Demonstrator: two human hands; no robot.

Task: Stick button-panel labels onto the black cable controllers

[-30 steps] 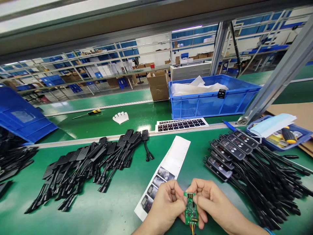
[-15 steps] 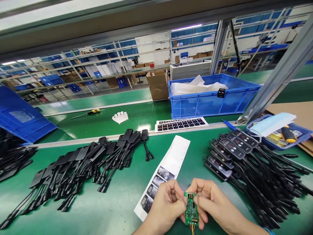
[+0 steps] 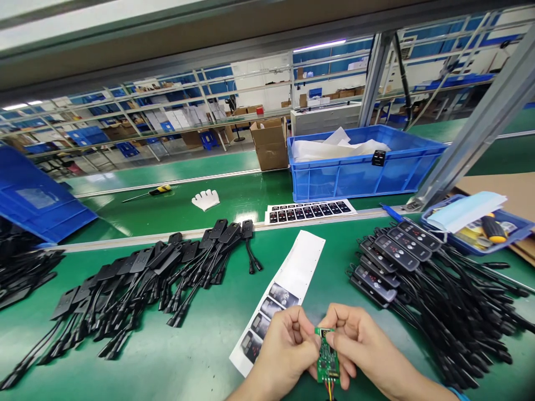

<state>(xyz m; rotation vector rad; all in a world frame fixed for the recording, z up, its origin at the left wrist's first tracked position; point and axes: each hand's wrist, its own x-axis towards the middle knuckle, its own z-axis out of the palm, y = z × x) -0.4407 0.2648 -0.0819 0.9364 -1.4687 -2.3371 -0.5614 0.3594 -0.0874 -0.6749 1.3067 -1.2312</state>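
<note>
A green circuit board point(image 3: 327, 361) with a small digit display at its top sits between my two hands. Coloured wires run from its lower end. My left hand point(image 3: 288, 345) pinches the board's left edge. On the opposite side my right hand point(image 3: 355, 342) grips it, with the thumb over part of the display. Partly under my left hand lies a white label sheet point(image 3: 304, 259) bearing several dark printed stickers. To the right is a heap of black controllers point(image 3: 403, 250) with cables; on the left spreads a row of black cabled units point(image 3: 142, 262), their plain backs up.
Behind the bench edge stand a blue crate point(image 3: 351, 178) with white sheets and a cardboard box point(image 3: 270, 146). Another sticker sheet point(image 3: 309, 213), a white glove point(image 3: 205, 199) and a screwdriver point(image 3: 159, 190) lie there. A metal post point(image 3: 472, 122) and a tool tray point(image 3: 480, 228) are at right.
My right thumb has shifted left and up onto the board's digit display, covering part of it. The board stays in both hands; everything else looks the same.
</note>
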